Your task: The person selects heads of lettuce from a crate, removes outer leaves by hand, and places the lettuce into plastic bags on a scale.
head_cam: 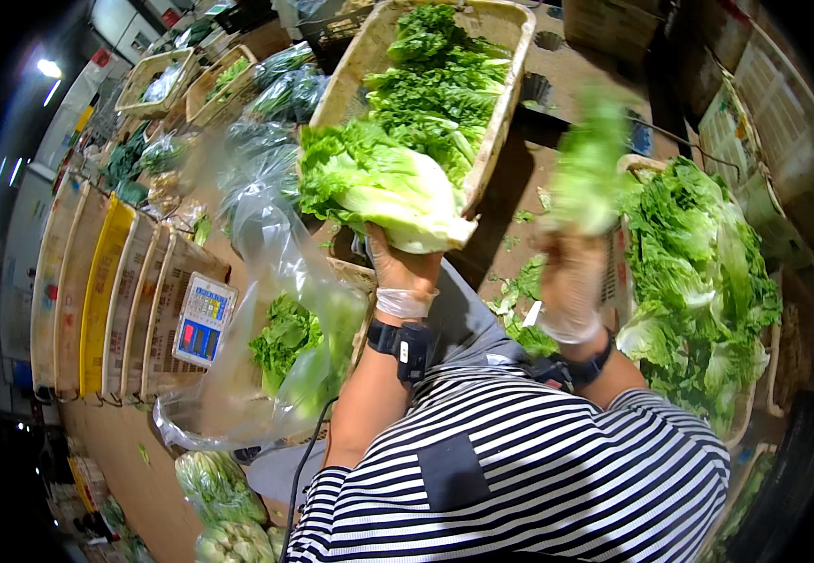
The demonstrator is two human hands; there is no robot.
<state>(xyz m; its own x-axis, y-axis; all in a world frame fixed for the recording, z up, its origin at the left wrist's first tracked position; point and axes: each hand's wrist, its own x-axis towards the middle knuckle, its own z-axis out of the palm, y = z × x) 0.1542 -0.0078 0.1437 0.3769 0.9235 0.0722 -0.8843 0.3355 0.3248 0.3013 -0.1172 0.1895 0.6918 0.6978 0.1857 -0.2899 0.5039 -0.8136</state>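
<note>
My left hand [405,271], in a thin clear glove, grips a large head of leafy lettuce [393,186] by its underside near the cut stem. My right hand [574,281], gloved too and blurred, is closed around the base of a second green lettuce [590,158], held up beside a full crate. Left of my left forearm, a clear plastic bag [266,232] drapes over a crate with green leaves in and under it. Ahead of me stands a long plastic crate [509,91] holding leafy greens.
A crate heaped with lettuce [703,281] stands at the right. Stacked crates [115,302] and a digital scale's panel [204,320] are at the left. Bagged vegetables [217,485] lie at the lower left. Loose leaves [530,281] litter the floor between the crates.
</note>
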